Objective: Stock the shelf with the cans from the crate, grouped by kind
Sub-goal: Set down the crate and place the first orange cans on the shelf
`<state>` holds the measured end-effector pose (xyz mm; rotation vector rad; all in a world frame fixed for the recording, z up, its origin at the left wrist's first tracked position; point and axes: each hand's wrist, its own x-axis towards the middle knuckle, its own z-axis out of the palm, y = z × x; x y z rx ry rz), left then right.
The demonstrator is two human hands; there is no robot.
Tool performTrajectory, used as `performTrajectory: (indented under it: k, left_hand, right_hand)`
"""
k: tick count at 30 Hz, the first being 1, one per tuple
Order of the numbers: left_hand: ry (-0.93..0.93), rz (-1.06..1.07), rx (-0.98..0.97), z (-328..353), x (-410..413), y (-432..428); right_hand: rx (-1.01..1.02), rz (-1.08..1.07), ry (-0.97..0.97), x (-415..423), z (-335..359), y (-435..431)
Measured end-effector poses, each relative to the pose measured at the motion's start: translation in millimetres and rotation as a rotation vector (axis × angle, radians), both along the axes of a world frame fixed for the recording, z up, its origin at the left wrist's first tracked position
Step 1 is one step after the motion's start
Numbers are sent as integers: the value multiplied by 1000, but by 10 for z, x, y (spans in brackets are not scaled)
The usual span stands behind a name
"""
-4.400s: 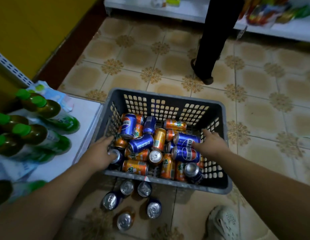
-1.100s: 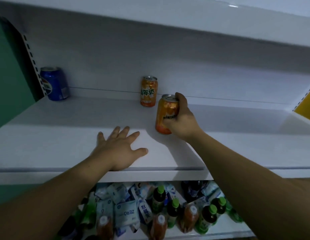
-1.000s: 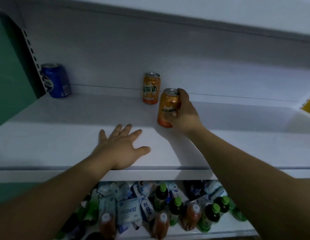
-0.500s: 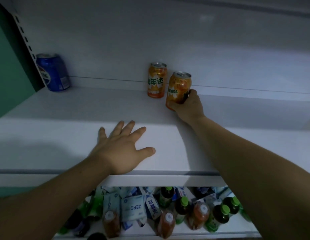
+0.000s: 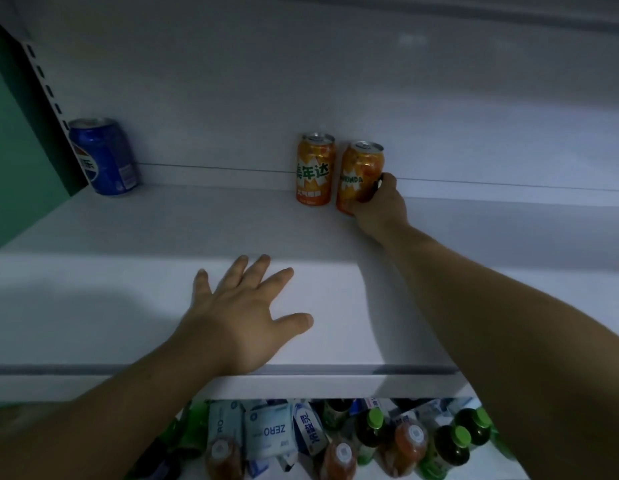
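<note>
On the white shelf (image 5: pixel 128 306), two orange cans stand side by side at the back. My right hand (image 5: pixel 379 206) grips the lower part of the right orange can (image 5: pixel 360 174), which stands close beside the left orange can (image 5: pixel 315 169). A blue can (image 5: pixel 104 157) stands alone at the far left back corner. My left hand (image 5: pixel 242 317) rests flat on the shelf near its front edge, fingers spread. The crate is out of view.
Below the shelf's front lip, a lower shelf holds several green-capped bottles (image 5: pixel 370 434) and white drink cartons (image 5: pixel 266 434). A green side panel (image 5: pixel 10 150) with a slotted upright bounds the shelf on the left. A white back wall stands behind the cans.
My right hand has carried the orange can from mid-shelf to the back, next to the other orange can. My left hand has stayed flat on the shelf.
</note>
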<state>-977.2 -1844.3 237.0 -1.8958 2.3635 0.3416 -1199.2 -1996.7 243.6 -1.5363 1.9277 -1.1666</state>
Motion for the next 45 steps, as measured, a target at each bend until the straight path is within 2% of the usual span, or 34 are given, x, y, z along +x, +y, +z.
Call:
performTrajectory:
  k: [7,13,17,21,24,38,43,45]
  left_hand:
    - [-18,3,3,-10,12,-8]
    - [-6,5,-5,-10,7,-8]
    - [-8,-1,-11,-1,-9,-24]
    - [-7,1,0,-11,1,-16]
    - [-15,-1,0,-17,4,-15]
    - [1,4,-2,-21,19,-30]
    - [-2,5,16,-40,9,-85]
    - [32,2,13,-57,14,-105]
  right_hand:
    - [9,-7,9,10,7,-125]
    - [-1,16,-118,-5,-7,-173]
    - [-22,-64,-57,9,-12,-200]
    - [-77,-18,-86,4,-60,-213]
    - [-76,-21,-30,17,-59,-230]
    - [-4,-54,84,125,-52,-345]
    - [96,-52,106,56,31,-249]
    - [142,-69,178,-35,101,-106]
